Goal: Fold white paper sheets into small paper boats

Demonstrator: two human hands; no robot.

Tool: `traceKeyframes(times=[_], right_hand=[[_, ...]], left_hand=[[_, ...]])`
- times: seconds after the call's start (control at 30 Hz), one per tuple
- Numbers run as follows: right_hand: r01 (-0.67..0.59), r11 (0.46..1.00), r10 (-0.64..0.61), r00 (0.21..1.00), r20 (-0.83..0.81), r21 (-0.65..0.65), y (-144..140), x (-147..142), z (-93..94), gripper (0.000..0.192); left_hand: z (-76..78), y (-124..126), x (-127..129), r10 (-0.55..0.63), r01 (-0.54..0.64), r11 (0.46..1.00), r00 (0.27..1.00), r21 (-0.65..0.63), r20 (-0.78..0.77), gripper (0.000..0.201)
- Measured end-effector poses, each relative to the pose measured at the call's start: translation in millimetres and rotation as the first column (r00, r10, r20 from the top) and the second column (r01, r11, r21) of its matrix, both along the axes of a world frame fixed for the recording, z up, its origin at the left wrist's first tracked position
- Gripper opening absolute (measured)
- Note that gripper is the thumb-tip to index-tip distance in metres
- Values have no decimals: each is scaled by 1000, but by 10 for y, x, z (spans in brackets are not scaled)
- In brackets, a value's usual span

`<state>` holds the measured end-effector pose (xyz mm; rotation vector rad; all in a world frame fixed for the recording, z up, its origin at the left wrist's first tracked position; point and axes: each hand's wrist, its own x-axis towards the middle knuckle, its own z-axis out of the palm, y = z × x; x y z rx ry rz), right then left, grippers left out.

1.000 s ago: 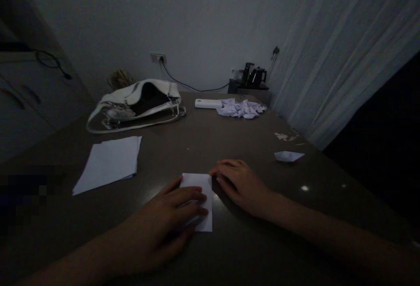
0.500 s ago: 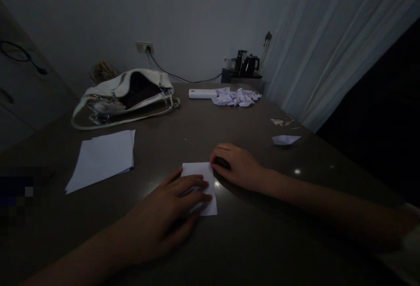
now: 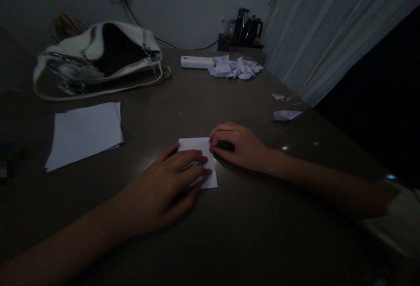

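A small white rectangle of paper (image 3: 194, 144), apparently folded, lies on the dark table before me. My left hand (image 3: 173, 177) rests across it with fingers spread, pressing it flat from the left. At the paper's upper right corner, my right hand (image 3: 239, 146) has thumb and fingertips brought together on the edge. Its fingers are curled, with a dark gap between them and the thumb. The lower left part of the paper is hidden under my left hand.
A stack of white sheets (image 3: 85, 135) lies to the left, with an open white handbag (image 3: 127, 69) behind it. Further back are a white bar-shaped object (image 3: 197, 62) and a pile of folded papers (image 3: 241, 68). One folded paper piece (image 3: 287, 115) sits at the right. A black kettle (image 3: 253, 30) stands by the wall.
The whole view has tilted down, so everything sits higher in the picture. Both hands keep nearly the same place on the paper.
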<state>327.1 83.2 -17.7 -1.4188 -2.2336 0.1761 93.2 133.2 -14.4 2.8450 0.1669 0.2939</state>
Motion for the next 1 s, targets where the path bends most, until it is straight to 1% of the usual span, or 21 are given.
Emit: traceKeyframes(times=[0.1,0.3,0.5,0.7,0.83,0.93,1.0], right_hand=[[-50,999,50,999,17,-22,-32,-21,43,5],[-119,989,134,974,181,-91,-100,-57,173,6],[-159,980,186,946,266,-119,-179,-113,267,9],[-207,968,241,926,292,-142,-263,-204,320,8],[-227,964,261,911,318,-141,-315,-257,361,9],[-255,951,298,906,300,-173,-339,-267,402,7],[-266,942,314,915,254,-205,-339,-261,422,5]], left_hand=[[1,1,-2,0,0,1000,1000,-2,-1,38],[2,4,-3,5,-4,1000,1000,1,-22,39],[6,2,9,2,-2,1000,1000,-6,-8,37],[41,-14,9,1,-1,999,1000,-48,-15,37],[55,-24,7,12,-13,999,1000,-53,-15,36],[53,-24,12,12,-12,998,1000,-58,-11,30],[46,-20,14,11,-12,998,1000,-64,-9,30]])
